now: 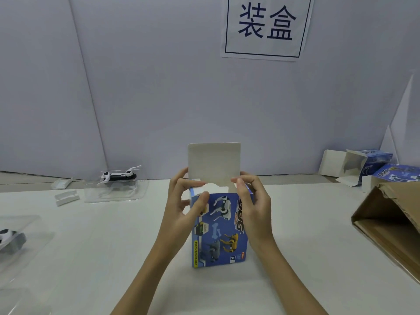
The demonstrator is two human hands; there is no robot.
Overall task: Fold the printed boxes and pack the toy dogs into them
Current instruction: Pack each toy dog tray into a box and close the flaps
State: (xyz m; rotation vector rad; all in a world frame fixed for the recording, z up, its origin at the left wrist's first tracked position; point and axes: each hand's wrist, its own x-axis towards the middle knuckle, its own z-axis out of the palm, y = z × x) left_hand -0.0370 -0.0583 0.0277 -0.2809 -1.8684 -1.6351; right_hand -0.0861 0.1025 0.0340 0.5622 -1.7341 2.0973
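Observation:
A blue printed box (219, 233) with toy-dog pictures stands upright on the white table in the middle. Its white lid flap (214, 162) points straight up. My left hand (181, 198) grips the box's upper left corner, fingers curled over a small side flap. My right hand (252, 201) grips the upper right corner, thumb on the front edge. A black-and-white toy dog (119, 175) sits in a clear plastic tray at the far left. Another toy dog (9, 238) in a clear tray shows at the left edge.
Two more printed boxes (372, 164) lie open at the far right by the wall. A brown cardboard carton (391, 223) lies open at the right edge. Small white plastic pieces (67, 197) rest near the far toy dog. A paper sign (266, 26) hangs on the wall.

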